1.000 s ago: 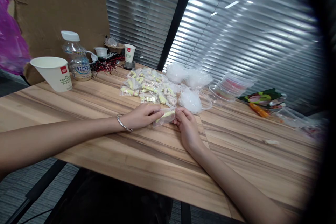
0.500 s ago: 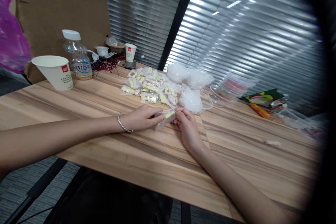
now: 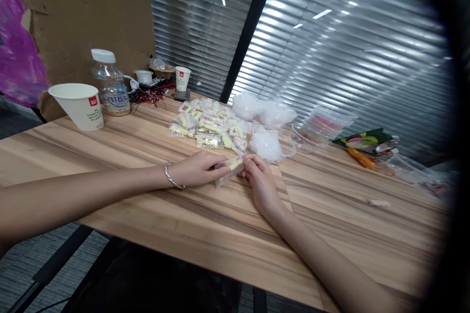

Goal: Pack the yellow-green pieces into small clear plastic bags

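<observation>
Between my hands is a small clear plastic bag (image 3: 230, 168) with something yellow-green inside, held low over the wooden table (image 3: 176, 225). My left hand (image 3: 196, 168), with a silver bangle at the wrist, grips the bag's left side between thumb and fingers. At its upper right corner, the fingertips of my right hand (image 3: 260, 176) pinch the edge. Just beyond lies a spread of similar filled clear bags (image 3: 209, 124), holding yellow-green and pale pinkish pieces. What the pieces are is too small to tell.
White translucent plastic bundles (image 3: 266, 143) lie behind my right hand, with clear plastic tubs (image 3: 326, 124) farther right. An orange item (image 3: 360, 157) and a white scrap (image 3: 379, 203) are at the right. Left stand a paper cup (image 3: 79, 107), a bottle (image 3: 115, 93) and a smaller cup (image 3: 182, 79).
The view has shifted slightly, so the table's contents sit a little lower. Both hands keep their hold on the small bag, with barely any finger movement.
</observation>
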A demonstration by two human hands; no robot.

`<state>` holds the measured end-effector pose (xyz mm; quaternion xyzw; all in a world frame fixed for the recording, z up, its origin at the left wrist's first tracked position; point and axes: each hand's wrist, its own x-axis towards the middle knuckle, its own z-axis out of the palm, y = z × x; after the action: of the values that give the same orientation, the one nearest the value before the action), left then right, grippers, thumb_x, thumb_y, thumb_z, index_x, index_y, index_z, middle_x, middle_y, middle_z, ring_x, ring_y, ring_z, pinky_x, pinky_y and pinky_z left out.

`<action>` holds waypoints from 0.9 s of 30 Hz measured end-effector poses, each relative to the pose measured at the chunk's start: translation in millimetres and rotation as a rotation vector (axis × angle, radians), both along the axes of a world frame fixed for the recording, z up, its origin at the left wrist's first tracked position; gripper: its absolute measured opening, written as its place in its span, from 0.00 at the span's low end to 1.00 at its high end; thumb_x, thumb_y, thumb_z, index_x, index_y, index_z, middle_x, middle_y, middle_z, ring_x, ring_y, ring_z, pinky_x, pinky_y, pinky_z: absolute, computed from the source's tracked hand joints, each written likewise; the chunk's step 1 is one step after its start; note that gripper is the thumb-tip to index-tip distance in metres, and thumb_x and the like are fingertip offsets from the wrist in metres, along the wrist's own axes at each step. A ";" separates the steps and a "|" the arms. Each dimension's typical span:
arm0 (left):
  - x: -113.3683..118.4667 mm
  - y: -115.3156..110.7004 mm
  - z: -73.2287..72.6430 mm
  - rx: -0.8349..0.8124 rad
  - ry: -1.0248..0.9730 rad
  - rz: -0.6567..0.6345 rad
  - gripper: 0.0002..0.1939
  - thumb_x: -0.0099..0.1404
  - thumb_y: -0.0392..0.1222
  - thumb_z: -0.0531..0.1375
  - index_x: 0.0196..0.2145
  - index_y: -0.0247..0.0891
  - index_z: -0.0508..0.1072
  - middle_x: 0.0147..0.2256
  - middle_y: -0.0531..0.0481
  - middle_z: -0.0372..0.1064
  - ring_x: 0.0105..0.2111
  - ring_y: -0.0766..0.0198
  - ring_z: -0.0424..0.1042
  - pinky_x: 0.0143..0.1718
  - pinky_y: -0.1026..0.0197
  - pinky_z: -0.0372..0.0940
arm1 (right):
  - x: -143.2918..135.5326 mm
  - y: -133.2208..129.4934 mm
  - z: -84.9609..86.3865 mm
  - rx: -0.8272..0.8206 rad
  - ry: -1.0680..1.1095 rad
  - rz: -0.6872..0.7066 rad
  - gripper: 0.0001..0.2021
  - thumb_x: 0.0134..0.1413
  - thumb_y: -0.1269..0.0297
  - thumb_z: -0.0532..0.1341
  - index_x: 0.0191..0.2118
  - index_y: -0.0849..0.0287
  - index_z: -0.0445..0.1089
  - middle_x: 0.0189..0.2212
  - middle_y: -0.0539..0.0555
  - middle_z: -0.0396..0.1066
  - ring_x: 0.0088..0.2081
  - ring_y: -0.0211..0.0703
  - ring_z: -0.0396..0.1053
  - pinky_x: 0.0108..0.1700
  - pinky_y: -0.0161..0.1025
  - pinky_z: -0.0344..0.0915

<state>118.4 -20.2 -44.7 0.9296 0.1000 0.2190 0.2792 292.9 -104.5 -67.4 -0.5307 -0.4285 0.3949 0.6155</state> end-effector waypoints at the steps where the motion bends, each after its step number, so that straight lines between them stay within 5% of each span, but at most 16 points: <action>1: 0.1 0.2 -0.2 -0.002 0.000 -0.001 0.16 0.68 0.45 0.47 0.28 0.35 0.66 0.27 0.52 0.63 0.27 0.67 0.62 0.30 0.65 0.54 | 0.0 0.0 -0.1 -0.005 0.001 0.000 0.13 0.51 0.52 0.61 0.28 0.57 0.66 0.21 0.47 0.59 0.25 0.35 0.57 0.29 0.33 0.56; 21: 0.5 0.3 0.9 -0.033 0.002 0.046 0.14 0.66 0.48 0.51 0.31 0.35 0.68 0.27 0.51 0.65 0.28 0.66 0.62 0.30 0.65 0.55 | -2.3 0.2 0.6 0.033 -0.009 0.027 0.12 0.50 0.54 0.64 0.29 0.57 0.66 0.20 0.46 0.59 0.22 0.33 0.54 0.24 0.32 0.50; 27: 0.3 2.4 -1.4 -0.124 -0.043 0.065 0.12 0.66 0.45 0.52 0.41 0.37 0.69 0.35 0.50 0.68 0.35 0.64 0.66 0.36 0.64 0.59 | -0.4 0.6 -0.1 0.024 -0.027 0.053 0.10 0.51 0.55 0.63 0.32 0.57 0.69 0.21 0.46 0.62 0.23 0.33 0.56 0.25 0.31 0.50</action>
<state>118.8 -17.9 -46.1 0.9019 0.1375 0.2412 0.3308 292.5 -103.9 -67.5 -0.5171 -0.4552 0.3986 0.6054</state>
